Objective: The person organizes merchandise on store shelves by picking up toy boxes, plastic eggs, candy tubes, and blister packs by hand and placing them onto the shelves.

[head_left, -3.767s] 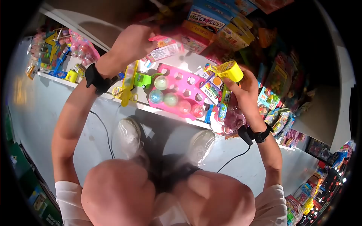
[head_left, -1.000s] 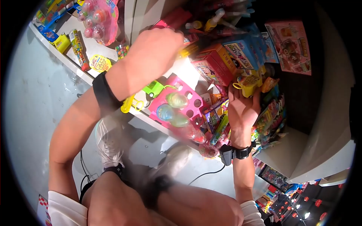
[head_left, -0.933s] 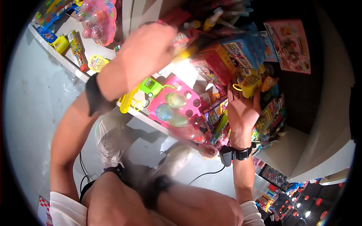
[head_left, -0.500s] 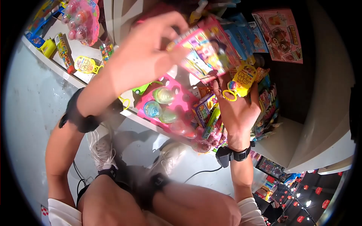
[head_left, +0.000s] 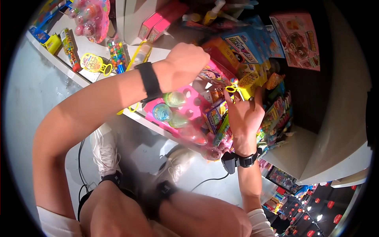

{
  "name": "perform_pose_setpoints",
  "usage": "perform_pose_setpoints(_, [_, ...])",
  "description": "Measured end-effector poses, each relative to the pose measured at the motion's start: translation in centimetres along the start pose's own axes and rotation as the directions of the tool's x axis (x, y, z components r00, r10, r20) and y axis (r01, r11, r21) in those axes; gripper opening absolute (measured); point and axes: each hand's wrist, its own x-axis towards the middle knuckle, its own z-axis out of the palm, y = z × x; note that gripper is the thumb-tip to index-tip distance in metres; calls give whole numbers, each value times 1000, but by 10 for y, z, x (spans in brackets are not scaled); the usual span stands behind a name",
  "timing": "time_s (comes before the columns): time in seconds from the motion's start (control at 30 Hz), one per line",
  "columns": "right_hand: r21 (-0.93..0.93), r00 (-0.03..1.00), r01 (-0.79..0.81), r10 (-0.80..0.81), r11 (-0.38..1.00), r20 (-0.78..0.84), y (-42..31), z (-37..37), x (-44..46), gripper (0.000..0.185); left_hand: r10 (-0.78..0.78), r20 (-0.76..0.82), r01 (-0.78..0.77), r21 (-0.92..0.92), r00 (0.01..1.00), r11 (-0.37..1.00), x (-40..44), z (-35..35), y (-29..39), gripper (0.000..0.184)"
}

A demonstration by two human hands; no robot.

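Observation:
My left hand (head_left: 185, 65) reaches across the shelf, its fingers curled out of sight at the edge of a pink picture box (head_left: 216, 74). This box sits low among the goods, partly covered by the hand. My right hand (head_left: 246, 118) has its fingers around a yellow candy pack (head_left: 248, 83) with a yellow ring handle. Just beyond the pack stand a blue-fronted carton (head_left: 241, 46) and an orange box (head_left: 221, 53). Below my left wrist lies a pink holed tray (head_left: 193, 112) holding several clear capsules, including a blue swirled one (head_left: 162, 112).
On the left of the shelf are a candy-filled tube (head_left: 116, 55), another yellow ring pack (head_left: 92, 63) and a pink capsule card (head_left: 91, 17). Packets (head_left: 276, 110) line the right side. A pink card (head_left: 296, 39) stands at the back. The shelf's front edge runs above my shoes (head_left: 104, 154).
My left hand has moved with the pink box, which is lower among the goods now. My right hand has shifted slightly, and the yellow pack has turned and moved up a little.

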Motion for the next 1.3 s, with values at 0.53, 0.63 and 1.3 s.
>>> perform_pose_setpoints(0.53, [-164, 994, 29, -46, 986, -101, 7, -7, -8, 33, -265, -208, 323, 335, 942, 885, -13, -51, 25, 12])
perform_pose_setpoints(0.63, [-216, 978, 51, -92, 975, -185, 8, -5, -12, 33, -224, -312, 346, 423, 923, 837, -24, -51, 1, 18])
perform_pose_setpoints(1.3, [-182, 989, 60, -84, 982, -125, 2, 13, -25, 35, -238, -249, 336, 505, 939, 795, -29, -45, -18, 38])
